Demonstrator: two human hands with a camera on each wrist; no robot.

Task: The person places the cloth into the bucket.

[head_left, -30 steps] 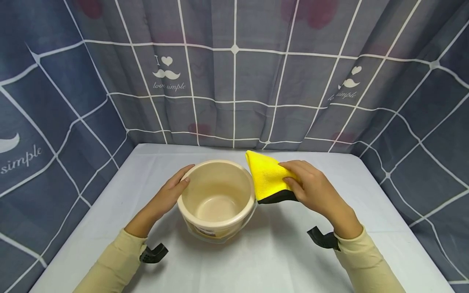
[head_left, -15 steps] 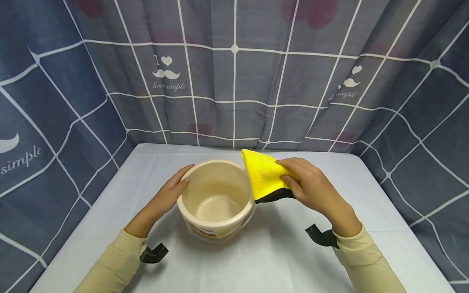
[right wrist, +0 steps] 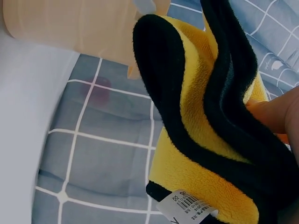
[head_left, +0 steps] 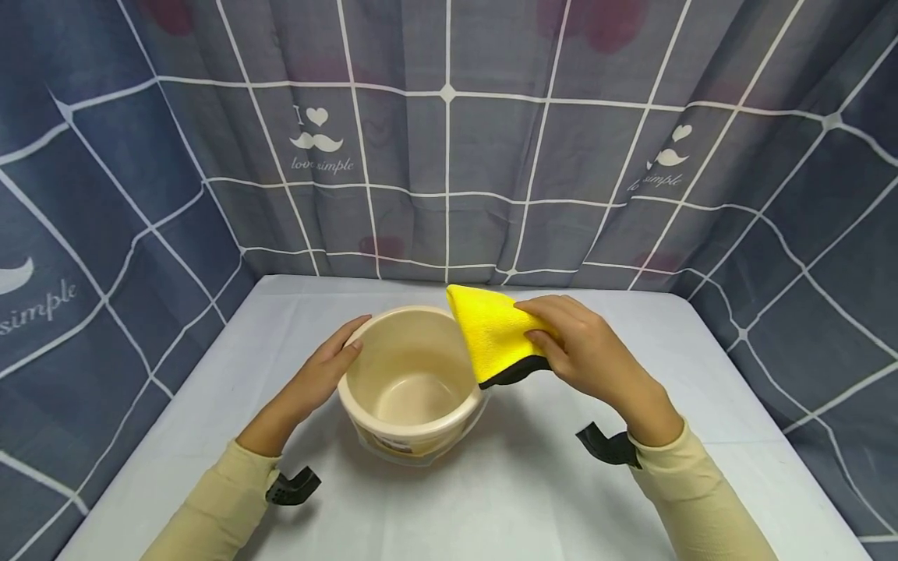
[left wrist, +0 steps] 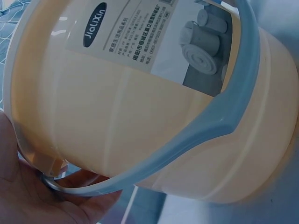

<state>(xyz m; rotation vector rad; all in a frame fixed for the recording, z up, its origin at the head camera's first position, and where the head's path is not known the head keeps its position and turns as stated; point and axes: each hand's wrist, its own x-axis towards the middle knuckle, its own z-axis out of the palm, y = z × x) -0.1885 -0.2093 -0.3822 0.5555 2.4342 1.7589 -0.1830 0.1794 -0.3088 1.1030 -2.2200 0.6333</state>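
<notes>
White tabletop below: right fingers pinch yellow cloth — now overlapping more of the bucket left fingers grip.

Right hand and yellow cloth shifted left over 1 s; cloth hides more of bucket.

Cream bucket, bright yellow cloth

Right of the bucket, this cloth has black edges. Behind the bucket, the curtain is grey-blue with white grid lines. Under the bucket, the table is white.
</notes>
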